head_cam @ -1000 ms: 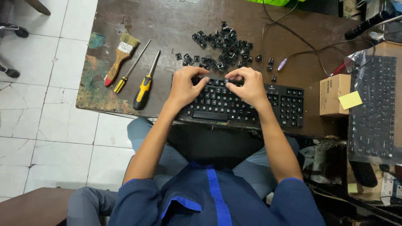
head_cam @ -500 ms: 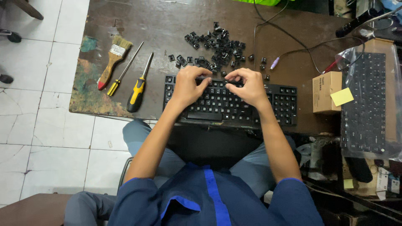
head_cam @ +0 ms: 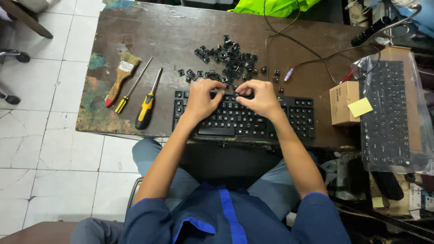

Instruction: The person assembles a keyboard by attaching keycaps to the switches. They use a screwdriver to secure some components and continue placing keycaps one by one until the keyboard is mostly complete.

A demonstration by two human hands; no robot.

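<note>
A black keyboard point(head_cam: 253, 122) lies at the near edge of a worn brown table point(head_cam: 172, 40). My left hand point(head_cam: 202, 98) and my right hand point(head_cam: 260, 98) rest on its upper rows, fingertips curled together near the top middle. Whether a keycap is pinched between the fingers is too small to tell. Just beyond the hands lies a pile of loose black keycaps point(head_cam: 228, 61).
A paintbrush point(head_cam: 120, 77) and two screwdrivers, a thin one point(head_cam: 133, 86) and a yellow-handled one point(head_cam: 148, 104), lie at the table's left. A cardboard box with a yellow note point(head_cam: 346, 104) and a bagged second keyboard point(head_cam: 389, 113) sit right. Cables point(head_cam: 307, 49) cross the far right.
The view has shifted slightly. My hands stay on the keyboard's top rows, with the fingertips drawn closer together.
</note>
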